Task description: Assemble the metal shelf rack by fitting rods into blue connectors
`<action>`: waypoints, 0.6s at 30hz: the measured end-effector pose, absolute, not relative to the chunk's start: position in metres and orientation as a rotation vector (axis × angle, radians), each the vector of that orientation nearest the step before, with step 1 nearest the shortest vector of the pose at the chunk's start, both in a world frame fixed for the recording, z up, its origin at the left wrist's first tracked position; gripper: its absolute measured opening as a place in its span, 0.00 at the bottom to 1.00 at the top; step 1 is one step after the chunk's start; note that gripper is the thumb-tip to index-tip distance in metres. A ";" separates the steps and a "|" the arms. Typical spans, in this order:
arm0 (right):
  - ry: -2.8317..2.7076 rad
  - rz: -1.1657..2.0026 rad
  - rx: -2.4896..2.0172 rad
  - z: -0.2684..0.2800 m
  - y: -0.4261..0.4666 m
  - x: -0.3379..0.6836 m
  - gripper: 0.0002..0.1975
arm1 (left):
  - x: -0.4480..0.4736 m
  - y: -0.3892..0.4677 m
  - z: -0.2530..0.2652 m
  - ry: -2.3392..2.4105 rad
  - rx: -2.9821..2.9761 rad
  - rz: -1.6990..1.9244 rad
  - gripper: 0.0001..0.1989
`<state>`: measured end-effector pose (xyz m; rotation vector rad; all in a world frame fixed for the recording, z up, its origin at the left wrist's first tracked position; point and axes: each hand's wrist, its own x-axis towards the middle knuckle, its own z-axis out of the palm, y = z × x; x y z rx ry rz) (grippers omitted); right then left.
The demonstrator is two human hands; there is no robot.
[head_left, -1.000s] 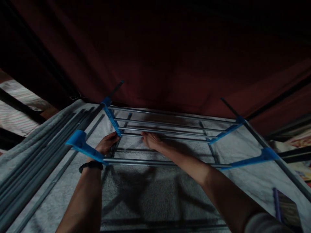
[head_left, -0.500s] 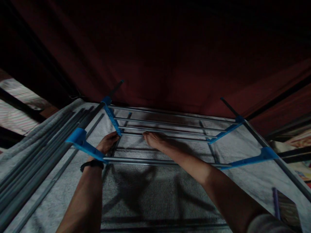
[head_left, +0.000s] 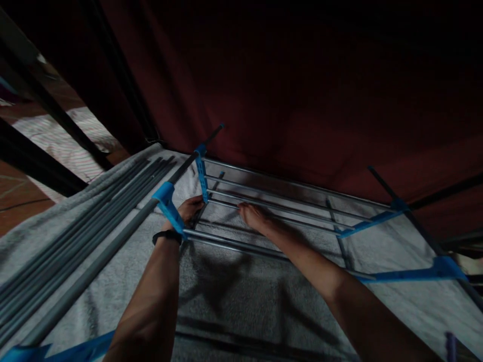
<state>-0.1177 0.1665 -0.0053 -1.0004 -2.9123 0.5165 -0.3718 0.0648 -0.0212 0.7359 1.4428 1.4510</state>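
A rack frame of grey metal tubes and blue plastic brackets lies on the cloth in front of me. My left hand (head_left: 191, 207) reaches behind the near-left bracket (head_left: 169, 210) and is closed on the lower end of the far-left blue bracket (head_left: 203, 177). Its fingertips are partly hidden there. My right hand (head_left: 252, 216) is closed around the lowest thin rod (head_left: 224, 203) of the far tier, a short way right of that bracket. Several parallel rods run across to the far-right blue bracket (head_left: 372, 224). A dark band circles my left wrist.
Several loose grey tubes (head_left: 113, 201) lie side by side at the left on the pale cloth (head_left: 234, 296). Another blue bracket (head_left: 81, 349) shows at the lower left. A dark red curtain (head_left: 283, 100) hangs close behind the frame. Black bars stand at the left.
My view has swung left, so the rack and both hands appear further right. Both hands keep their places on the bracket and the rod. The lower-left bracket has come into view.
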 end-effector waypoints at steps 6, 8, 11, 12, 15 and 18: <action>-2.874 0.500 -1.083 0.014 0.160 -0.106 0.20 | -0.367 0.059 -0.019 1.402 0.576 1.584 0.13; -2.854 0.514 -1.072 0.025 0.152 -0.093 0.20 | -0.366 0.056 -0.021 1.369 0.480 1.709 0.11; -2.789 0.661 -1.014 0.042 0.130 -0.061 0.16 | -0.368 0.050 -0.026 1.356 0.336 1.847 0.09; -2.763 0.725 -0.983 0.047 0.119 -0.048 0.16 | -0.368 0.047 -0.027 1.359 0.305 1.890 0.08; -2.693 0.727 -0.918 0.053 0.084 -0.002 0.18 | -0.367 0.034 -0.028 1.454 0.221 2.027 0.07; -2.615 0.435 -1.057 0.047 0.053 0.041 0.18 | -0.360 0.016 -0.026 1.678 0.122 2.086 0.07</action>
